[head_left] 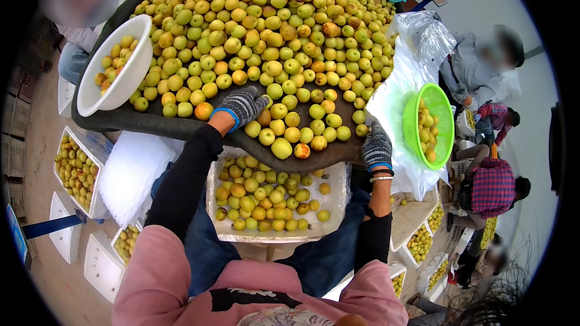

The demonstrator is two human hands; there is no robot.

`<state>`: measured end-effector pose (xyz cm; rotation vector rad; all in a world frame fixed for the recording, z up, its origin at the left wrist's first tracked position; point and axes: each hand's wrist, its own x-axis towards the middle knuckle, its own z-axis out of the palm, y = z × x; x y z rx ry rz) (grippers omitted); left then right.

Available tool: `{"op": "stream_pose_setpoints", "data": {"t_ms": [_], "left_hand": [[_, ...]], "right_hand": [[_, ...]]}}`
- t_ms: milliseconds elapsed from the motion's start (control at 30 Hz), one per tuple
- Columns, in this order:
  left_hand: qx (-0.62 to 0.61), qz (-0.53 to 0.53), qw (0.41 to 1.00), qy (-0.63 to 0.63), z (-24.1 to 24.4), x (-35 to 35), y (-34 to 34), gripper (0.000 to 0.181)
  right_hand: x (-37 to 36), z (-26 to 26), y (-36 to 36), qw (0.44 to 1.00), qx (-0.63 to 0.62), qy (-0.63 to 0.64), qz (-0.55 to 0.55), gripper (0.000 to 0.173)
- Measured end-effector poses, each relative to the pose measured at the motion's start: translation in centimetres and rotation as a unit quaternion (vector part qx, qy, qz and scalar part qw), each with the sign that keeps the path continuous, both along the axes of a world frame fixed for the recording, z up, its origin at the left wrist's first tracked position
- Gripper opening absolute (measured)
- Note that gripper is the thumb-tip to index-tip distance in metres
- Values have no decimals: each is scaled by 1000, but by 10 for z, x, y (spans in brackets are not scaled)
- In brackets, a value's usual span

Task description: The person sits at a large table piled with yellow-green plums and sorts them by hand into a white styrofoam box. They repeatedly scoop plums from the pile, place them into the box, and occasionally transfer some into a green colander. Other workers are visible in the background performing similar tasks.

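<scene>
Yellow-green jujube-like fruits (272, 68) lie heaped on a dark padded sorting table (167, 127). My left hand (242, 105), in a grey striped knit glove with a blue cuff, rests among the fruits near the table's front edge; its fingers reach a fruit, but a grip cannot be made out. At the table's right edge is my right hand (377, 146), gloved alike, beside a sheet of clear plastic; whether it holds anything is hidden. Between my hands several fruits lie loosely, some with red-brown patches. Below the edge, a white foam box (290, 235) with plastic lining holds more fruits.
A white bowl (144, 54) of fruits tilts at the table's left. A green basket (445, 131) with fruits stands on plastic film (398, 95) at right. White foam netting (131, 176) and a fruit-filled box (99, 199) are at lower left. Other people sit at both sides.
</scene>
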<state>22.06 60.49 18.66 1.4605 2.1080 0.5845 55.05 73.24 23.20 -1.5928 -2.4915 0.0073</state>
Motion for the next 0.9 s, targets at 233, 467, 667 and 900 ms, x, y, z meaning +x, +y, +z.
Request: {"op": "stream_pose_setpoints", "data": {"t_ms": [233, 467, 667, 900], "left_hand": [[24, 22, 999, -5, -14, -5, -4, 50], [33, -7, 999, -27, -5, -3, 2, 45], [30, 0, 999, -32, -4, -2, -1, 43], [41, 17, 999, -19, -9, -4, -3, 42]], "right_hand": [[-7, -13, 30, 997, -7, 50, 51, 47], [10, -23, 77, 990, -74, 122, 9, 43], [0, 4, 40, 995, -83, 43, 47, 35], [-15, 6, 16, 978, -154, -101, 102, 39]]}}
